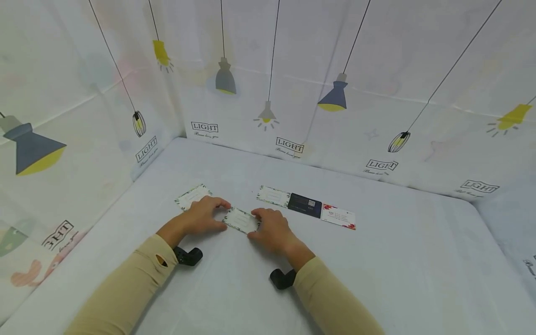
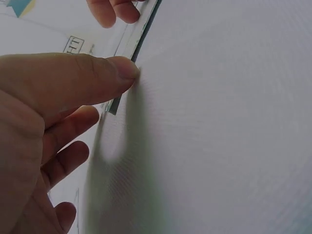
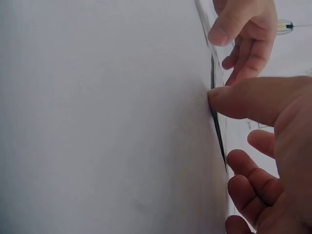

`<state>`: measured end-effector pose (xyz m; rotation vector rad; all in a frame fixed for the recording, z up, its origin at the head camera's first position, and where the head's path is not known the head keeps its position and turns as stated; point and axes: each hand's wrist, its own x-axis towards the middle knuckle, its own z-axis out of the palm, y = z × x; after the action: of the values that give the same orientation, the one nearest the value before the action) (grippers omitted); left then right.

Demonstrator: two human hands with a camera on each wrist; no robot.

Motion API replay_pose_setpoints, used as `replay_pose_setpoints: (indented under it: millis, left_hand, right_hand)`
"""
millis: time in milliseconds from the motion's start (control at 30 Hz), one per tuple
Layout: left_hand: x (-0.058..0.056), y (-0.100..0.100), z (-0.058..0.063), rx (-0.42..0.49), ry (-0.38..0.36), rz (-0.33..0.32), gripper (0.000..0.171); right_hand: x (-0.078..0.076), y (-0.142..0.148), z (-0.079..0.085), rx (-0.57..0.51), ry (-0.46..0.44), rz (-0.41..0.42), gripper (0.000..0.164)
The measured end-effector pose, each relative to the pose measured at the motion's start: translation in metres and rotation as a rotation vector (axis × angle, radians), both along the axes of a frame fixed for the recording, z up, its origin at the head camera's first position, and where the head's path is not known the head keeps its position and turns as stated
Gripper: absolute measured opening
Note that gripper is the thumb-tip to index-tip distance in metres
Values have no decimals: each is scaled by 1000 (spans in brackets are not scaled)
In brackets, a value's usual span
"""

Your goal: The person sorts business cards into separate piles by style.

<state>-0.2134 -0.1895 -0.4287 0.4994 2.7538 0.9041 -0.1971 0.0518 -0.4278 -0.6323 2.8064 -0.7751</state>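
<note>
A white business card with green leaf decoration (image 1: 241, 220) lies flat between both hands in the head view. My left hand (image 1: 204, 215) pinches its left end, thumb on the near edge and fingers toward the far edge. At the right end, my right hand (image 1: 272, 231) grips it the same way. The left wrist view has the card (image 2: 130, 46) nearly edge-on under the left thumb (image 2: 97, 78). A dark edge shows along the card (image 3: 218, 129) in the right wrist view, where the right thumb (image 3: 243, 100) presses.
Behind the left hand lies another leaf-bordered card (image 1: 193, 195), partly covered. Further back to the right, a leaf-bordered card (image 1: 273, 196), a dark card (image 1: 304, 205) and a red-flowered card (image 1: 338, 217) form a row. White cloth (image 1: 410, 260) covers the table, with lamp-printed curtains (image 1: 301, 102) around it.
</note>
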Motion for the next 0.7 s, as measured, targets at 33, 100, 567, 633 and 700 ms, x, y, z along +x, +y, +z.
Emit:
replay_pose_setpoints:
  millis: [33, 100, 567, 633, 700]
  left_hand:
    - [0, 1, -1, -2, 4, -10, 51]
    - [-1, 2, -4, -8, 15, -32, 54]
    - [-3, 9, -5, 35, 17, -53, 53]
    - [-4, 11, -3, 34, 31, -47, 52]
    - [-6, 13, -2, 34, 49, -40, 51]
  right_hand:
    - [0, 0, 0, -11, -15, 0, 57]
    - [0, 1, 0, -29, -34, 3, 57]
    - [-1, 12, 3, -120, -44, 60, 64]
    - [-1, 15, 3, -141, -34, 57, 64]
    - [-2, 18, 3, -163, -18, 53, 63]
